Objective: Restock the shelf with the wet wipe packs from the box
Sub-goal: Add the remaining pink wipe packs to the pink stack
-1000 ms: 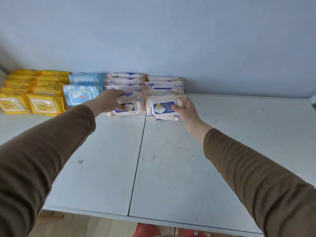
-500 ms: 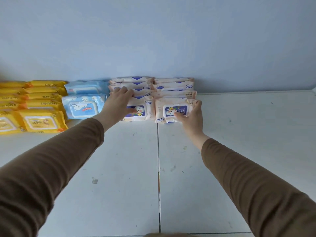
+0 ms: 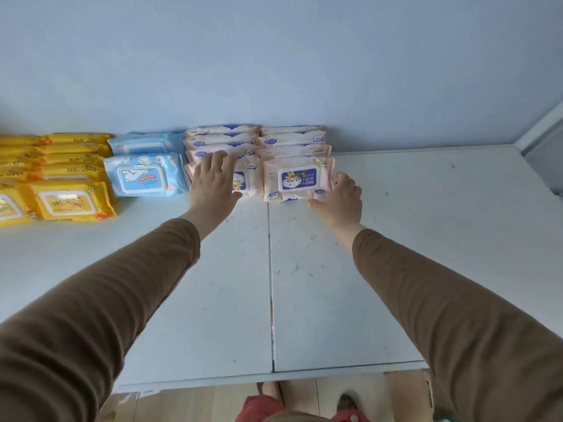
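Left hand (image 3: 213, 181) flat on the 11 o'clock peach pack (image 3: 246, 178), right hand (image 3: 341, 196) open against the front pack (image 3: 297, 179). Soft, light, slick film; we grip edges.

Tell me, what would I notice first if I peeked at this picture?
Two hands in brown sleeves reach across the pale shelf: the left hand lies flat on a pink pack, and the right hand touches the corner of the front right pink pack. To their left sit blue packs and bright yellow packs.
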